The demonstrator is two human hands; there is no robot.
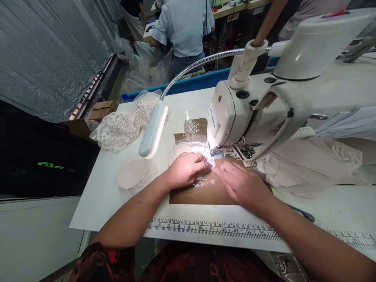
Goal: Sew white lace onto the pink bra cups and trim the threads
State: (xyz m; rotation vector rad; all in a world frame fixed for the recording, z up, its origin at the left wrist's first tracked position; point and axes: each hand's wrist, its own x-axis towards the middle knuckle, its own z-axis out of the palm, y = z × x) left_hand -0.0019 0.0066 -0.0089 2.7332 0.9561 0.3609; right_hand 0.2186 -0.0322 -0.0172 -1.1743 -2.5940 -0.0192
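Note:
My left hand (186,169) lies on a small piece of white lace (192,149) just in front of the needle of a white sewing machine (243,113); its fingers are curled and press the lace down. My right hand (239,182) rests flat beside it, fingers stretched toward the needle, on a brown cardboard sheet (205,194) taped to the table. The fingertips of both hands nearly meet under the machine's head.
A gooseneck lamp (152,131) hangs over the left of the table. A heap of white lace (123,127) lies at the far left, and a pale oval pad (135,172) is nearer. A ruler strip (217,229) runs along the front edge. A person (183,27) stands behind.

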